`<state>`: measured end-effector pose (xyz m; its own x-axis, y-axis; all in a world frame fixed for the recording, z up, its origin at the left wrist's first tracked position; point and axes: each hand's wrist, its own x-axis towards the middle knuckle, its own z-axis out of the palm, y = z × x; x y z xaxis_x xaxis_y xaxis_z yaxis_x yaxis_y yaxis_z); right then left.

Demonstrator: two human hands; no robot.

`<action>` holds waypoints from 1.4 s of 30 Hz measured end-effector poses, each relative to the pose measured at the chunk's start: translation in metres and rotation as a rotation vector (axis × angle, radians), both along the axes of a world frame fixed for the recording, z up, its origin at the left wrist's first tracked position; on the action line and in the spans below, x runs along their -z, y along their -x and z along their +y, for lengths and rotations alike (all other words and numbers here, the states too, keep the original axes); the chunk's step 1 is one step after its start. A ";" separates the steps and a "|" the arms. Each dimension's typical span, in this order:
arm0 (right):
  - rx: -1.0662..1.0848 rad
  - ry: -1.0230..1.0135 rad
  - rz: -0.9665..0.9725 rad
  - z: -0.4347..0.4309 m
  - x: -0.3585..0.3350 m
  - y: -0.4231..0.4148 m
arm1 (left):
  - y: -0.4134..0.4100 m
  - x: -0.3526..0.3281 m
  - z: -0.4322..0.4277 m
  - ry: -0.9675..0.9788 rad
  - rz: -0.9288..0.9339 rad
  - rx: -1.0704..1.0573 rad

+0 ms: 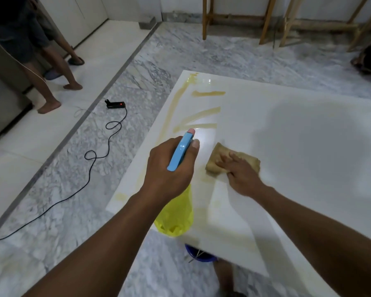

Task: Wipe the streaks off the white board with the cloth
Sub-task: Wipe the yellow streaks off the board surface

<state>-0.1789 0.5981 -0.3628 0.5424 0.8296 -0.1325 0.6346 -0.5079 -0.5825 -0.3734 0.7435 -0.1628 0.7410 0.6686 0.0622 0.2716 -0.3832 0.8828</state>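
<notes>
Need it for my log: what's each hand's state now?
Left hand: closed, holding the spray bottle.
Right hand: open, pressing the cloth.

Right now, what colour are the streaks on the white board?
Yellowish-brown streaks, seen in the head view.

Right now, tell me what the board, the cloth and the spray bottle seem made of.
White board: hard, glossy, perhaps tile or laminate; it mirrors light. Cloth: soft tan fabric, matte, folded. Spray bottle: translucent yellow plastic body, opaque blue plastic head.
</notes>
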 end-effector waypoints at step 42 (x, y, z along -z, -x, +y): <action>0.024 -0.118 -0.096 0.156 0.008 -0.202 | -0.075 0.053 0.090 0.033 0.056 -0.033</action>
